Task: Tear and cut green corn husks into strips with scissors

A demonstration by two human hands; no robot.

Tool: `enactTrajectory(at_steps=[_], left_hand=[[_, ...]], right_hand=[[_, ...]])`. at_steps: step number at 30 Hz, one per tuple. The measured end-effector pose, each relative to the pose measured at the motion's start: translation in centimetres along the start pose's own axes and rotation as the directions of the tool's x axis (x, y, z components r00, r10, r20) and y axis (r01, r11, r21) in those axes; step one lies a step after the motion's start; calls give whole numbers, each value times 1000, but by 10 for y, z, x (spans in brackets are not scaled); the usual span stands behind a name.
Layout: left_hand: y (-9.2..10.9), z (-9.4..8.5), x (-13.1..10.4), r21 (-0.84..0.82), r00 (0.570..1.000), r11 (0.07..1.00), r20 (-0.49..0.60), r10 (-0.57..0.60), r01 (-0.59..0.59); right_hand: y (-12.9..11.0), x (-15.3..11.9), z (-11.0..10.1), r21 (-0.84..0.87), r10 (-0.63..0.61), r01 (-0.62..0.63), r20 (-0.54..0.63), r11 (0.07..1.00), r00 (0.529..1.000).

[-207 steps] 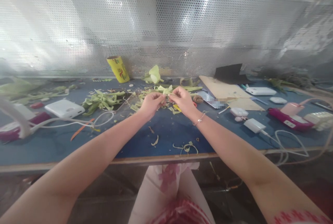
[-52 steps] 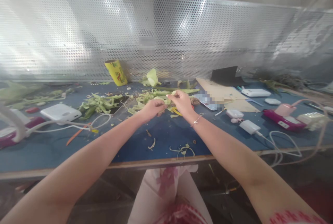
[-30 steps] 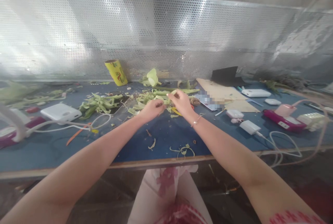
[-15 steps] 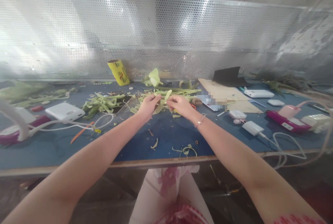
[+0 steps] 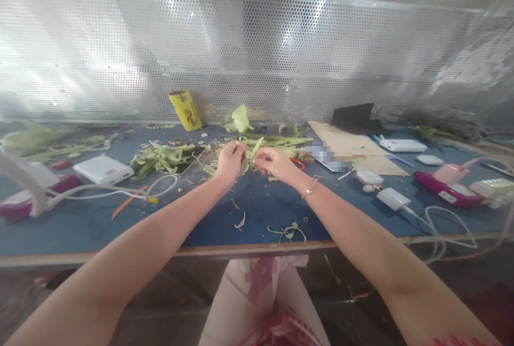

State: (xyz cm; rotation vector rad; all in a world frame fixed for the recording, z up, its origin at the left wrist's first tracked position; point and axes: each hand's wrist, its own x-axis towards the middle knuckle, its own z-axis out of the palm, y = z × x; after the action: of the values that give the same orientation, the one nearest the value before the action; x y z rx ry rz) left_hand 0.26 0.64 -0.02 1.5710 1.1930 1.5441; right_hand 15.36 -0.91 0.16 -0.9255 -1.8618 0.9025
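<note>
My left hand is closed at the middle of the blue table, its fingertips pinched beside a pale green plant piece. Close on its right, my right hand is closed too, with fingers curled near the lower end of that piece. What either hand grips is too small to make out. Long green stalks lie just behind the hands, and green scraps spread beneath them. A heap of trimmed green pieces is left of my left hand. The loop of a red-orange handle shows beside my right hand.
A yellow roll stands tilted before the perforated metal panel. White power banks, cables and purple power strips lie at both sides. A phone and brown cardboard are right of my hands. The table's edge runs in front.
My hands have shifted slightly, and the fingers of my right hand are more curled, a little away from the upright green piece. The whole view has shifted slightly.
</note>
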Motion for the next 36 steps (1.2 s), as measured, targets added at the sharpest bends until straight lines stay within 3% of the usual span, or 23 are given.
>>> enactTrajectory(at_steps=[9,18,28,33,36], left_hand=[[10,0,-3,6,999,1000,-38,-1,2],[1,-1,1,-21,1000,1000,-3,-23,23],[5,-2,-2,47,997,997,-53,59,-57],[6,-3,0,5,999,1000,35,-20,20],[9,-3,-2,-147,975,982,205,-85,117]], right_hand=[[0,1,-4,0,-23,23,43,1000,999],[4,0,-6,-30,-20,22,74,999,997],[1,-1,-4,-22,-51,53,78,998,996],[2,-3,-3,-51,2,0,36,999,999],[4,-3,-3,-19,40,-40,12,999,999]])
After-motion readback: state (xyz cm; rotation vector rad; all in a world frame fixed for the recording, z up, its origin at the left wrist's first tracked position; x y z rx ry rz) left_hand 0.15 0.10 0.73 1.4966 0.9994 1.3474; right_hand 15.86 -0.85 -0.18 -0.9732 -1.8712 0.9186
